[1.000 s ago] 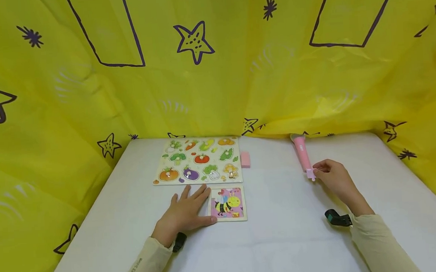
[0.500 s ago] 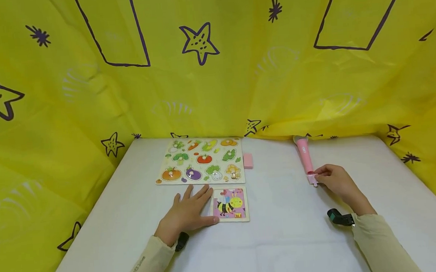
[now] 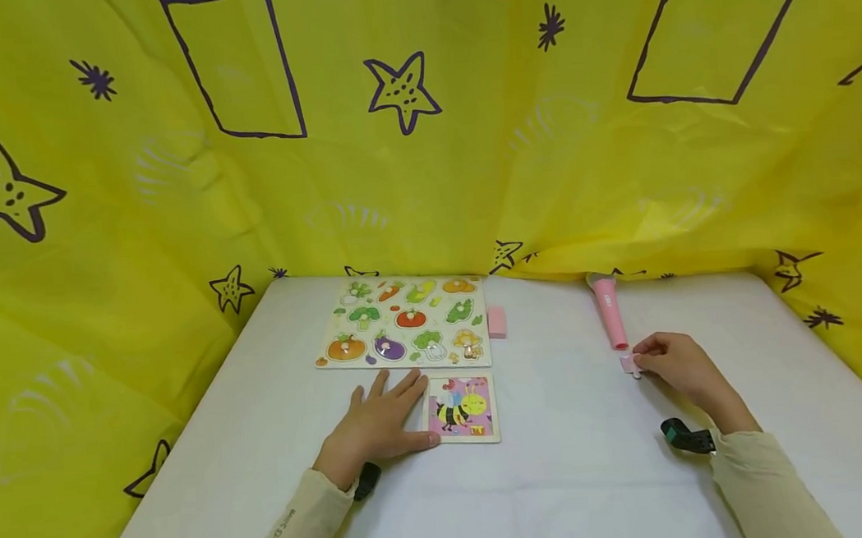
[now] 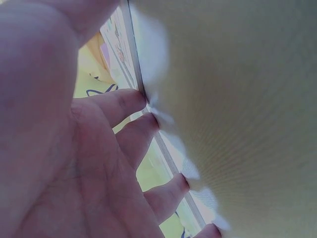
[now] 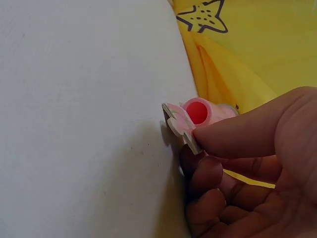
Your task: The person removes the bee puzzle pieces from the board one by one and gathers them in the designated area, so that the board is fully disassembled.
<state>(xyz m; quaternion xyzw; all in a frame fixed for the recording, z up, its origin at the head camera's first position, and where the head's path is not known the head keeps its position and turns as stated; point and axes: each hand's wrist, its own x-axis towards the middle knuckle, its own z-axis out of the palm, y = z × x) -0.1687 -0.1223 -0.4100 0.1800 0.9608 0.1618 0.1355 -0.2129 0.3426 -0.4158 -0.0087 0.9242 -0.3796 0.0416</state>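
My right hand (image 3: pixel 685 366) pinches a pink jigsaw piece (image 5: pixel 181 121) between thumb and fingers, close over the white table. Just beyond the piece lies a pink toy microphone (image 3: pixel 610 314), its hollow handle end (image 5: pixel 198 112) facing the hand. My left hand (image 3: pixel 375 420) rests on the table with fingers spread. Its thumb and index fingertip are at the left edge of a small framed bee puzzle (image 3: pixel 460 411). In the left wrist view the fingertips (image 4: pixel 136 99) press down on the white surface, and a sleeve blurs the right side.
Behind the bee puzzle lies a vegetable peg board (image 3: pixel 405 324), with a pink block (image 3: pixel 497 322) at its right edge. A yellow curtain (image 3: pixel 425 179) with drawn stars encloses the table (image 3: pixel 563 491) at the back and sides.
My right hand has drawn the jigsaw piece toward me, away from the microphone's handle end, which now shows free of it. My left hand stays beside the bee puzzle. The head view shifts slightly.
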